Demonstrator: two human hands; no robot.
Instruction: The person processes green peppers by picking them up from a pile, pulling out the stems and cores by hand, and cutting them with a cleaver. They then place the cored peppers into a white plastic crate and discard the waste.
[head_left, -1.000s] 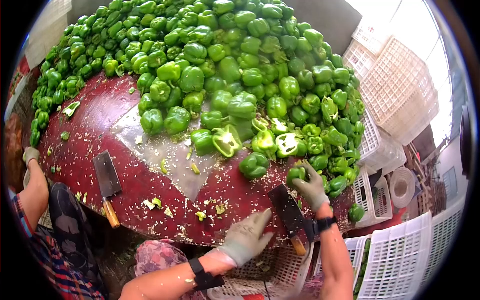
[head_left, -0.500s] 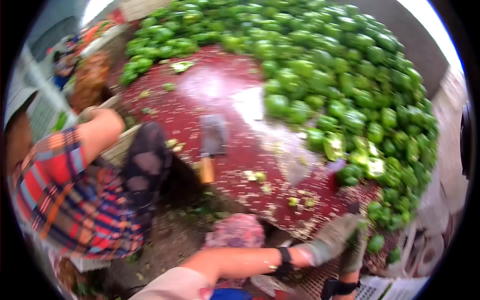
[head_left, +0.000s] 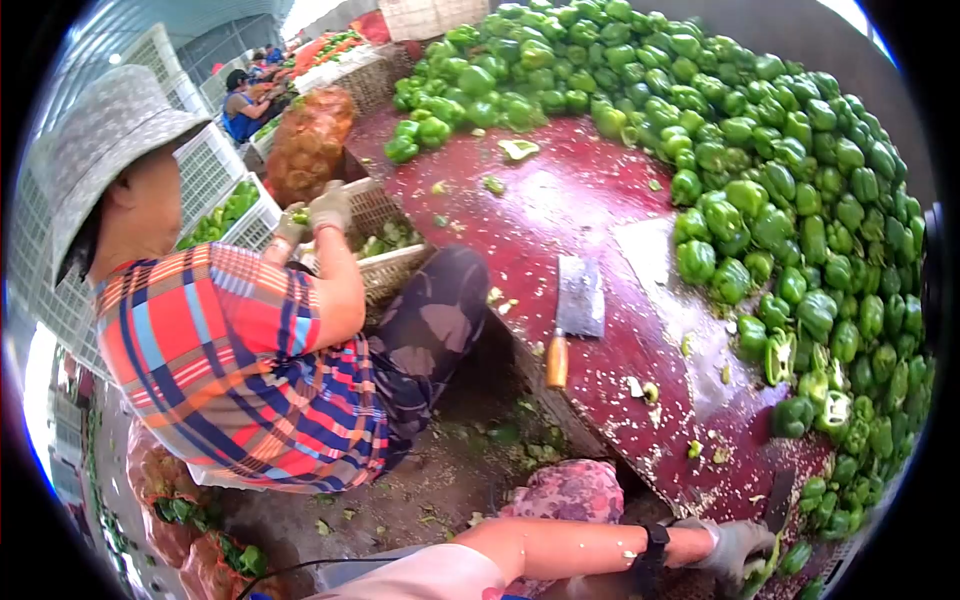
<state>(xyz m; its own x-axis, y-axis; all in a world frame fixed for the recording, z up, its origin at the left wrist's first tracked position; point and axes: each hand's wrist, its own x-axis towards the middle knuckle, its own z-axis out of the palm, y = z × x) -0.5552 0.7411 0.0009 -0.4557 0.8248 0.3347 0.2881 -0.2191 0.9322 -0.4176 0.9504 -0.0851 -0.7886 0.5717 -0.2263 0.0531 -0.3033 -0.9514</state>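
My left hand (head_left: 735, 548), in a pale work glove with a dark band on its wrist, is at the lower right edge of the red table (head_left: 470, 220). Its fingers are closed around a green pepper (head_left: 766, 568), partly hidden by the glove. Just above the hand, a dark knife blade (head_left: 779, 498) points up over the table edge; what holds it is hidden. My right hand does not show. Whole green peppers (head_left: 815, 310) are heaped beyond the hand, with a cut one (head_left: 780, 355) among them.
A cleaver (head_left: 580, 297) with a wooden handle lies on the table among scattered seeds. At left, a seated co-worker (head_left: 240, 350) in plaid holds gloved hands over a crate (head_left: 390, 268). A floral bundle (head_left: 570, 490) sits below the table edge.
The view has swung left, bringing the whole co-worker into sight. My left hand appears lower and farther right; my right hand, earlier beside it, no longer shows.
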